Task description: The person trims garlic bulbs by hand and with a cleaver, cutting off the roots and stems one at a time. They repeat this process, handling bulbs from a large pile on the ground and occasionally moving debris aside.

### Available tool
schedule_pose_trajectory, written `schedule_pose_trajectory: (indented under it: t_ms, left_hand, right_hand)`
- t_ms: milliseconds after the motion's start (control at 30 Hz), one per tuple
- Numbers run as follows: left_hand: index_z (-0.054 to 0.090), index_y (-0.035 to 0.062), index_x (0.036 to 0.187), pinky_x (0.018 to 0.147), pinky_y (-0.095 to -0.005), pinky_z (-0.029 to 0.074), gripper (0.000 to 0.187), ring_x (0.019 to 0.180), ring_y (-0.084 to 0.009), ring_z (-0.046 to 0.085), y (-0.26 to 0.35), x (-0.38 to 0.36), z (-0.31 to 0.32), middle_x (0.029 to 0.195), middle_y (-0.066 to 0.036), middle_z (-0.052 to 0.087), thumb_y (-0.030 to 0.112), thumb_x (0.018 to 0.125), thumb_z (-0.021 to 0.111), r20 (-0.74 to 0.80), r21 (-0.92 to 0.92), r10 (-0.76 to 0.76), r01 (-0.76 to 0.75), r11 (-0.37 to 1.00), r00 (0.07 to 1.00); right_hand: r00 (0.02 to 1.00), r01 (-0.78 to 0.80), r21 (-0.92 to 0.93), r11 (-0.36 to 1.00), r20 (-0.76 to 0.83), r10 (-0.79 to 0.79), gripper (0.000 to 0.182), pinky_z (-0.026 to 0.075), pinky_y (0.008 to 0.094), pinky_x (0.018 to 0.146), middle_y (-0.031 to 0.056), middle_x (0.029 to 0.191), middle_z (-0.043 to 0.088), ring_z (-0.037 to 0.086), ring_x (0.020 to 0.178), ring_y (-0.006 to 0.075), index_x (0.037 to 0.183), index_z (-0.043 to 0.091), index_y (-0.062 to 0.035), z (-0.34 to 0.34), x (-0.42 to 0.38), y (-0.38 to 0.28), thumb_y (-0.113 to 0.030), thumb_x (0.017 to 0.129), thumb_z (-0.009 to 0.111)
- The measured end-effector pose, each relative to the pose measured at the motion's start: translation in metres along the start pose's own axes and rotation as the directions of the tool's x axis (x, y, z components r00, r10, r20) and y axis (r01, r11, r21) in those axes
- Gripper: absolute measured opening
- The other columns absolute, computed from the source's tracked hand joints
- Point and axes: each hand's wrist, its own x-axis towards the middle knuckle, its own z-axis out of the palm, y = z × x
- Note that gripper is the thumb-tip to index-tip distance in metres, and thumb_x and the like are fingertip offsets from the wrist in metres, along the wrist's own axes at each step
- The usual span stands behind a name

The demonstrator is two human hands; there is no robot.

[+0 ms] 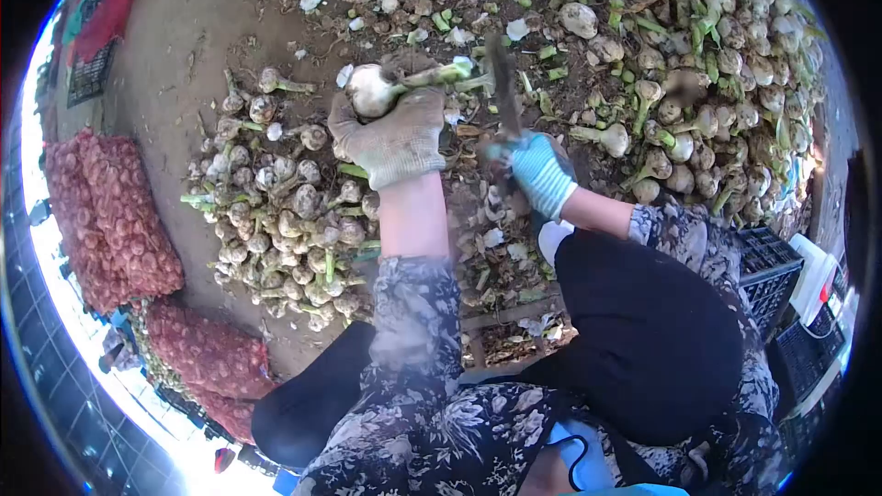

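Note:
My left hand [393,140], in a pale knitted glove, is closed around a large white garlic bulb [370,92]. The bulb's green stem [436,75] sticks out to the right, its cut end near the blade. In a blue-and-white striped glove, my right hand [540,173] grips a knife [503,92]; its dark blade points up and away from me, blurred by motion. Below and left of my left hand lies a heap of garlic bulbs [299,197] with short stems. Scraps of stem and skin [450,32] litter the ground around both hands.
A big pile of garlic with longer stems [707,119] spreads along the right. Full red mesh sacks [110,220] stand at the left, with another sack [207,349] nearer me. Black plastic crates [767,271] sit at my right side. My bent knee [643,331] is under my right arm.

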Motion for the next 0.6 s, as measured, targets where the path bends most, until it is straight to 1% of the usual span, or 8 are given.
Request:
schedule_pose_trajectory:
  t_ms: [133,233,367,400,467,533,567,600]
  left_hand:
    - [0.049,0.0099,0.081,0.070,-0.0394,0.041,0.027,0.072,-0.0215,0.048,-0.001,0.003,0.000,0.077,-0.007,0.048,0.031,0.065,0.054,-0.069,0.000,-0.005,0.005,1.000,0.998]
    - [0.051,0.0127,0.086,0.075,-0.0423,0.042,0.027,0.081,-0.0221,0.049,0.003,0.010,-0.015,0.085,-0.006,0.051,0.031,0.066,0.055,-0.149,0.130,0.023,-0.004,0.992,0.989]
    - [0.051,0.0102,0.085,0.075,-0.0419,0.042,0.031,0.080,-0.0216,0.051,-0.009,0.000,-0.009,0.083,-0.006,0.051,0.036,0.069,0.053,-0.168,0.088,0.005,0.010,0.996,0.986]
    - [0.050,0.0091,0.085,0.075,-0.0423,0.042,0.032,0.079,-0.0218,0.051,-0.008,-0.002,-0.011,0.082,-0.006,0.051,0.038,0.071,0.052,-0.129,0.048,-0.041,0.047,0.998,0.991]
    - [0.047,0.0069,0.086,0.074,-0.0400,0.043,0.036,0.075,-0.0215,0.052,-0.002,-0.009,-0.008,0.076,-0.007,0.051,0.042,0.077,0.048,-0.005,-0.267,-0.307,0.295,0.918,0.952]
    - [0.045,0.0068,0.101,0.071,-0.0353,0.044,0.043,0.076,-0.0201,0.052,-0.046,-0.035,0.017,0.081,-0.007,0.052,0.044,0.079,0.047,0.167,0.281,-0.102,0.052,0.958,0.981]
    - [0.045,0.0057,0.104,0.077,-0.0362,0.044,0.044,0.082,-0.0202,0.052,-0.053,-0.045,0.011,0.091,-0.009,0.052,0.043,0.080,0.047,0.353,0.493,-0.152,-0.046,0.869,0.923]
    - [0.046,0.0047,0.106,0.084,-0.0372,0.044,0.045,0.089,-0.0204,0.052,-0.060,-0.054,0.005,0.101,-0.010,0.052,0.041,0.080,0.048,0.525,0.626,-0.196,-0.220,0.748,0.828]
  right_hand:
    - [0.899,0.435,-0.170,0.884,0.136,-0.416,0.024,0.044,0.0224,0.056,-0.0021,0.062,0.054,0.047,0.059,0.0042,0.086,0.060,-0.0031,0.019,-0.021,-0.039,-0.014,0.068,0.070]
    - [0.866,0.489,-0.467,0.737,0.157,-0.476,0.025,0.044,0.0224,0.057,-0.0005,0.064,0.057,0.047,0.061,0.0033,0.086,0.059,-0.0017,0.030,-0.016,-0.051,-0.014,0.067,0.070]
    - [0.783,0.602,-0.439,0.667,0.162,-0.601,0.026,0.045,0.0249,0.056,0.0062,0.064,0.058,0.048,0.056,0.0099,0.087,0.058,-0.0007,0.024,0.003,-0.040,-0.015,0.068,0.069]
    - [0.905,0.416,-0.479,0.773,0.138,-0.402,0.017,0.046,0.0271,0.062,0.0053,0.073,0.062,0.053,0.071,0.0078,0.085,0.061,-0.0028,0.019,0.010,-0.033,-0.009,0.071,0.068]
    - [0.958,0.282,-0.726,0.628,0.177,-0.226,0.018,0.045,0.0302,0.061,0.0112,0.073,0.061,0.054,0.064,0.0148,0.087,0.060,-0.0020,0.002,0.014,-0.024,-0.012,0.073,0.063]
    - [0.990,0.103,-0.857,0.505,0.039,-0.135,0.017,0.045,0.0315,0.062,0.0154,0.078,0.062,0.055,0.064,0.0186,0.088,0.059,-0.0017,-0.025,0.042,0.023,-0.014,0.076,0.057]
    - [0.974,0.226,-0.268,0.936,0.052,-0.220,0.019,0.045,0.0294,0.063,0.0116,0.080,0.062,0.055,0.068,0.0163,0.088,0.060,-0.0010,-0.038,0.061,0.068,-0.016,0.076,0.060]
    - [0.985,0.173,-0.250,0.953,0.042,-0.168,0.020,0.045,0.0291,0.063,0.0105,0.079,0.062,0.055,0.069,0.0157,0.088,0.060,-0.0008,-0.036,0.048,0.061,-0.017,0.076,0.061]
